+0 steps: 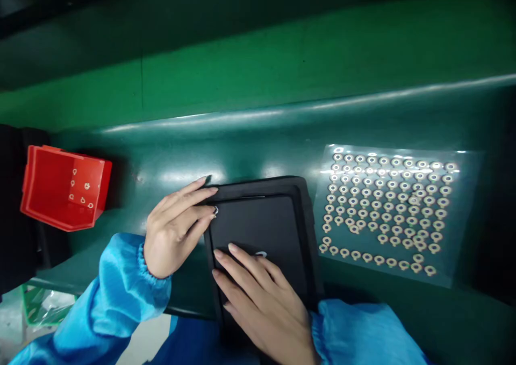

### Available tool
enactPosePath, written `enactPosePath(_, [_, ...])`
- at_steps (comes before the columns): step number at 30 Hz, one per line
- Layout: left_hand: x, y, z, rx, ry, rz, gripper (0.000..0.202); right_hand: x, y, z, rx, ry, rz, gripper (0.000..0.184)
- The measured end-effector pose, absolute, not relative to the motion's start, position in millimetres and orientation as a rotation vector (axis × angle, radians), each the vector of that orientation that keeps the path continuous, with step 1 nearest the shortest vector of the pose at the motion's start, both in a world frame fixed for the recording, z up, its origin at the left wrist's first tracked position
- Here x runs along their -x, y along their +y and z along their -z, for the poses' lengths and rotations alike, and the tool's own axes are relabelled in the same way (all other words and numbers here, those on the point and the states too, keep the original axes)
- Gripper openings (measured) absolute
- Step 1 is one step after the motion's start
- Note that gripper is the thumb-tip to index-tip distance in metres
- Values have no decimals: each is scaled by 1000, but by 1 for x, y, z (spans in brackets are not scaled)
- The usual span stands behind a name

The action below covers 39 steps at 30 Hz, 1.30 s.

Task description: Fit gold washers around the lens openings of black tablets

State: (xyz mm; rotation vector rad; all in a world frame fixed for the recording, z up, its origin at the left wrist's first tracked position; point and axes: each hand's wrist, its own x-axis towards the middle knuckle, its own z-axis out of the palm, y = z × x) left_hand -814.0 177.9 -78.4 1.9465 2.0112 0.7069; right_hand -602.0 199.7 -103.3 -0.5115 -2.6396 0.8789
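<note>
A black rectangular tray [258, 220] with a raised rim lies on the green bench, and my hands are at its near left side. My left hand [177, 230] rests at the tray's left edge, with a small metal ring [215, 210] pinched at its fingertips. My right hand [258, 300] lies flat on the tray's dark inner surface, its fingers spread a little. Another pale ring [261, 254] sits just beyond those fingertips, partly hidden by them.
A clear plastic sheet [387, 212] with several rows of gold rings lies right of the tray. A red plastic bin [64, 187] holding several rings stands at the left. Blue sleeves enter from below. A green crate shows at the lower left.
</note>
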Motion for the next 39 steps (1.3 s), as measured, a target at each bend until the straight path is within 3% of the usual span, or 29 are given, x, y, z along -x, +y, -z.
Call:
enactPosePath(7, [808,156,93,-2174,2084,-501,35,600,199,108,459,-2668,-893,25])
enactPosePath(10, [813,163,92,-2270,2054,-515,29,599,198,108,425,-2714,-872,27])
enactPosePath(13, [820,175,84,-2016,1978,-784,14,598,198,107,409,-2746,-855,28])
enactPosePath(17, [821,176,78,-1639,2127,-1206,19,599,200,106,396,-2752,-833,28])
enactPosePath(22, [819,175,81,-2213,2081,-685,15,600,200,107,418,-2763,-806,26])
enactPosePath(28, [851,172,73,-1637,2151,-1473,17,601,199,104,392,-2799,-873,30])
enactPosePath(32, [867,148,87,-1528,2215,-1138,26,587,218,86,354,-2762,-1182,26])
enactPosePath(35, [875,131,104,-1927,2358,-802,26,564,253,75,466,-2611,-1327,25])
enactPosePath(39, [884,117,121,-2088,2379,-736,44,536,302,81,959,-2438,-893,17])
